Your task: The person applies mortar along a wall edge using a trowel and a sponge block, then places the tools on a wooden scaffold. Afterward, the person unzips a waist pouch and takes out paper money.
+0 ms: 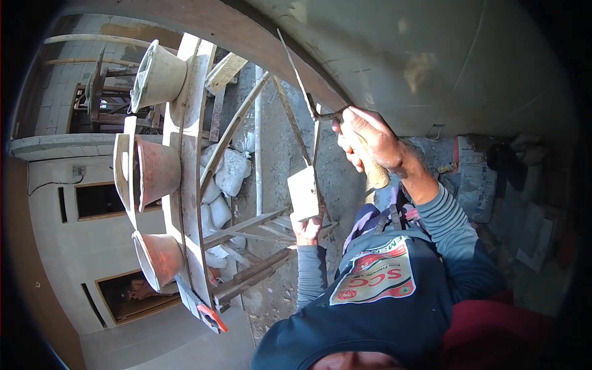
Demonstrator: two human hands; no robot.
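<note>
My right hand [376,142] is wrapped round the wooden handle of a trowel [299,77], whose thin blade is seen nearly edge-on and points up and left beside the wall beam. Lower and left of it, my left hand [308,228] grips the bottom end of a pale rectangular block [303,193]. The block is held upright, apart from the trowel. Most of the left fingers are hidden behind it.
Several buckets [159,176] stand along a wooden plank [191,166] at the left, with a handsaw [202,306] at its lower end. Wooden scaffold poles [234,132] and white sacks [232,172] are beyond. A smooth wall [431,61] rises at the upper right.
</note>
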